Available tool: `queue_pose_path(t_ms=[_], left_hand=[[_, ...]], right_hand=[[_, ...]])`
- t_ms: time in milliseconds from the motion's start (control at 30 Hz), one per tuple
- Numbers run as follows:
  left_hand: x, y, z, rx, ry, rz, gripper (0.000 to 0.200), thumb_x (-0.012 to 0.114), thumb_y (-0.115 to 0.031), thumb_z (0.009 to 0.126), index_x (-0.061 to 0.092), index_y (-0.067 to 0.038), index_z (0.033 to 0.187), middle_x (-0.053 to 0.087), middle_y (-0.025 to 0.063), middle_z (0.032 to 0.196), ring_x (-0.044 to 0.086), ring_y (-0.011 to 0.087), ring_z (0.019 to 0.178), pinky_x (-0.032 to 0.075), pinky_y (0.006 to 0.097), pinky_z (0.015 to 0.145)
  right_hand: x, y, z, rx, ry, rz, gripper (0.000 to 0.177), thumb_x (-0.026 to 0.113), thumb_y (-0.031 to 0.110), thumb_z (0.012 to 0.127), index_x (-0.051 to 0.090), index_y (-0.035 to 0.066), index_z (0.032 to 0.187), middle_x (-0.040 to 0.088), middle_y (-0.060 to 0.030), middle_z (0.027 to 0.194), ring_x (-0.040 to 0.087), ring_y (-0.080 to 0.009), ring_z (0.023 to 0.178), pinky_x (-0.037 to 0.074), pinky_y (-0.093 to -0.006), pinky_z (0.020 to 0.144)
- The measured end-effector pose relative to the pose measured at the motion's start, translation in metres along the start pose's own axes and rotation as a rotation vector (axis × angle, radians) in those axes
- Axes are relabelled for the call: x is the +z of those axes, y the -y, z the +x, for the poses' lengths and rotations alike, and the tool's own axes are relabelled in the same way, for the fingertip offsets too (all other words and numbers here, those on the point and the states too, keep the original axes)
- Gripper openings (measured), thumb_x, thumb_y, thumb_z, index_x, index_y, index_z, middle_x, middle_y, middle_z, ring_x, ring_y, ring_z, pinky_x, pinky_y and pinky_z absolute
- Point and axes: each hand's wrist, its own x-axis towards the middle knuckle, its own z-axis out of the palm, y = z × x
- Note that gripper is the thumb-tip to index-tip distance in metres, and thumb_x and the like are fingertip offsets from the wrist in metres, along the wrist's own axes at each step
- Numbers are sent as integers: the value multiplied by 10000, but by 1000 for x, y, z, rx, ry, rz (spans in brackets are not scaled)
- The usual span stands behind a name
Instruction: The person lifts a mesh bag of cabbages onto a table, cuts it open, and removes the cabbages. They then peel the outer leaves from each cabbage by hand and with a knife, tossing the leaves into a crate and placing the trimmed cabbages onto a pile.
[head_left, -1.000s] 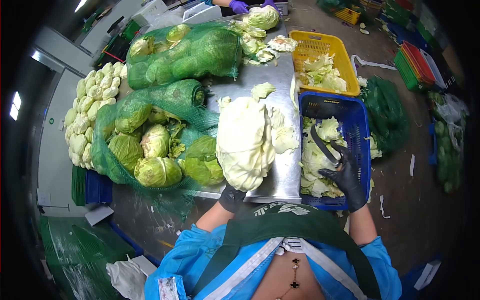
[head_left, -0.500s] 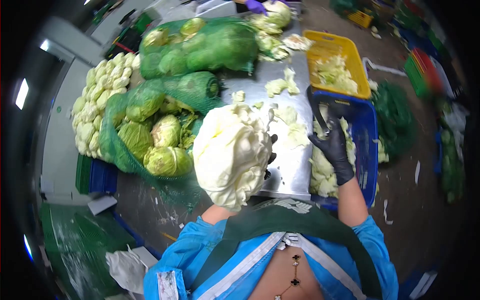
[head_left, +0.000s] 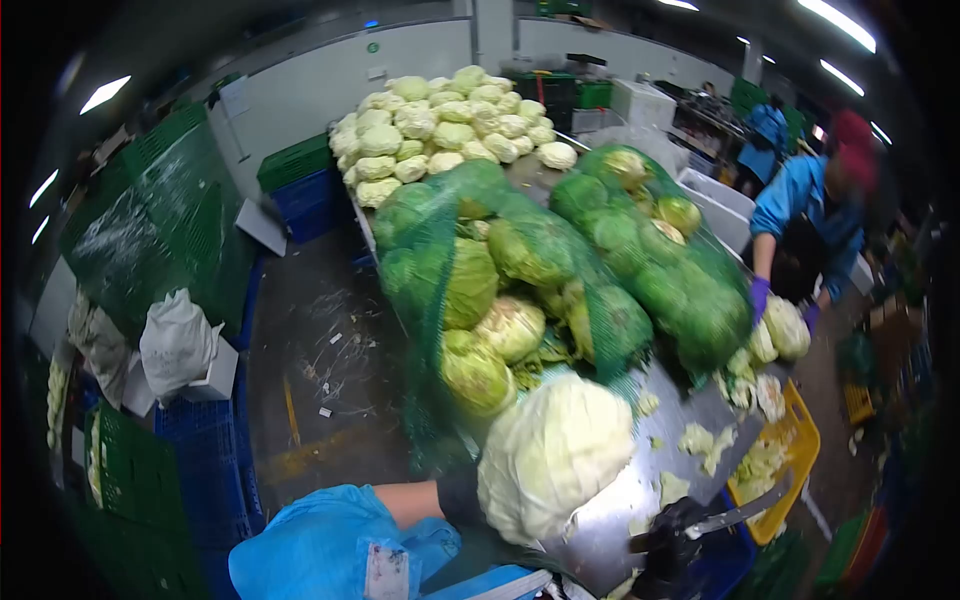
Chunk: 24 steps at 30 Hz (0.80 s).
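Observation:
A trimmed pale cabbage (head_left: pixel 555 460) rests against my left hand (head_left: pixel 462 500), which wears a black glove. Most of that hand's fingers are hidden behind the cabbage. In my black-gloved right hand (head_left: pixel 672 550) is a knife (head_left: pixel 742 508), its blade pointing right, above the blue crate (head_left: pixel 735 565). Left of the metal table's bare surface (head_left: pixel 605 520), a green net bag (head_left: pixel 425 290) lies open with several untrimmed cabbages (head_left: pixel 478 372) in it. Leaf scraps (head_left: pixel 705 445) are scattered on the metal.
A second full net bag (head_left: pixel 650 270) lies behind the first. Several trimmed cabbages (head_left: pixel 440 125) are heaped at the far end. A yellow crate (head_left: pixel 800 440) holds leaves at the right. Across the table, a co-worker in blue (head_left: pixel 810 215) handles a cabbage (head_left: pixel 787 330) with purple gloves.
My view has swung left and up, bringing the cabbage heap and co-worker into sight. The held cabbage shows a smoother side. The knife's blade now shows clearly in my right hand.

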Motion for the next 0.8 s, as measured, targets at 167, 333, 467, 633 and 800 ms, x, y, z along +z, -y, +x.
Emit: queue_pose_path(t_ms=[167,333,467,633,800], left_hand=[[-124,-131,61,316,-221,18,707,373,-575,859,257,-120,1388,302,121,1411,322,316,1270,277,460,1047],[-284,-296,132,414,-211,-51,702,368,-573,861,256,-124,1390,298,118,1414,317,314,1274,274,460,1049],[-384,-340,178,363,-118,-286,684,355,-562,870,244,-143,1399,300,108,1415,318,312,1274,273,457,1050],[-458,-379,218,522,-258,-209,705,391,-556,861,264,-102,1386,324,119,1399,351,307,1252,296,459,1035],[-477,-506,301,753,-273,112,670,557,-382,784,330,-58,1325,401,123,1322,416,279,1193,359,424,989]], right_hand=[[29,-54,98,50,-122,-1092,557,719,-17,612,532,-27,1137,596,-115,1003,578,-187,880,482,-339,765],[163,-94,124,312,-381,-762,199,610,133,787,625,8,940,633,-74,742,454,-77,478,304,-210,428],[254,-108,142,368,-444,-627,310,557,190,805,588,21,1063,615,-84,849,414,-89,450,335,-207,437],[193,-149,152,119,-532,-723,337,529,251,808,577,31,1059,569,-60,846,488,-167,454,449,-245,607],[330,-115,203,426,-300,-480,351,539,263,847,541,52,1128,592,-45,857,558,-123,756,441,-320,723]])
